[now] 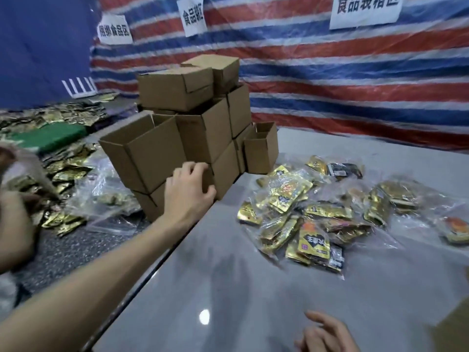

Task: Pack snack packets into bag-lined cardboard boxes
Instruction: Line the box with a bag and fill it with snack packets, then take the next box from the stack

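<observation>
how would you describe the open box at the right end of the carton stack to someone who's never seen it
Find the stack of brown cardboard boxes at the far left edge of the grey table. At its right foot, behind the gold snack packets, one box stands on the tabletop. Unlike its neighbours, it is upright and open-topped with nothing piled on or under it.

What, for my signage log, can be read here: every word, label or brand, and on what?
"食品装箱区": right paper sign, its top cropped.
"捆绑食品区": left paper sign, first two characters blurred, so uncertain.
"食品", then unclear characters: middle paper sign.
gold packet: large dark characters, upside down and too blurred to read.
</observation>
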`<move>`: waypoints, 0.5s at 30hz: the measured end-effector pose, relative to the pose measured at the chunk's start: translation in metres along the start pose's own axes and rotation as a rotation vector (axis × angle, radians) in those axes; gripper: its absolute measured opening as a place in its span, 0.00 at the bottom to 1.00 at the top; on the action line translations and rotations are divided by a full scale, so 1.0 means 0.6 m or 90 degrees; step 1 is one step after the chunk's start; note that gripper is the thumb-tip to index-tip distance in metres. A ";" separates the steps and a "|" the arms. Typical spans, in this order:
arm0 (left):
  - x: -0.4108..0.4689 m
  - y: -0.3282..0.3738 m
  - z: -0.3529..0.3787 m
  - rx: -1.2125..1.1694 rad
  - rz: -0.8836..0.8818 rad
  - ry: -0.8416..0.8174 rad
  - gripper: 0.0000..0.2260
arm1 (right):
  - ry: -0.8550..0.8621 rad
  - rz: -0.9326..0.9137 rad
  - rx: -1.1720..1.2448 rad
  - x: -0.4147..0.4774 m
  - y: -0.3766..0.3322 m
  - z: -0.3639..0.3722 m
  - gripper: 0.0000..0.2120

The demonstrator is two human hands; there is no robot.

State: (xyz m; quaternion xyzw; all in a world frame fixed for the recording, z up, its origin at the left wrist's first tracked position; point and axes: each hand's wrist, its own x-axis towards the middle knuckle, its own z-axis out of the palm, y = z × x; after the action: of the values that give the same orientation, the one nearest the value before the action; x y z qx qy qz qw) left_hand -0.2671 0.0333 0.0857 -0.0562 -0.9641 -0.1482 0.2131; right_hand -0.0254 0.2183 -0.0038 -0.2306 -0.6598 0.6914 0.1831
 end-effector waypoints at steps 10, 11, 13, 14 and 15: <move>0.194 -0.166 -0.100 0.175 -0.261 -0.056 0.24 | -0.056 -0.021 0.018 0.033 -0.014 -0.009 0.10; 0.195 -0.175 -0.098 0.145 -0.267 -0.063 0.22 | -0.058 -0.020 0.015 0.031 -0.011 -0.012 0.10; 0.186 -0.183 -0.092 0.092 -0.262 -0.057 0.19 | -0.044 -0.029 0.010 0.026 -0.003 -0.013 0.10; 0.179 -0.182 -0.088 0.070 -0.257 -0.038 0.17 | -0.027 -0.038 0.002 0.023 0.001 -0.014 0.11; 0.175 -0.183 -0.084 0.053 -0.247 -0.014 0.15 | -0.008 -0.047 -0.004 0.020 0.003 -0.013 0.12</move>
State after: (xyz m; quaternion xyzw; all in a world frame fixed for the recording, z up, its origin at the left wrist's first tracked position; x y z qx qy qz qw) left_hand -0.3612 -0.0820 0.1454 0.1377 -0.9644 -0.1460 0.1722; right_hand -0.0310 0.2313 -0.0069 -0.2022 -0.6710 0.6838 0.2032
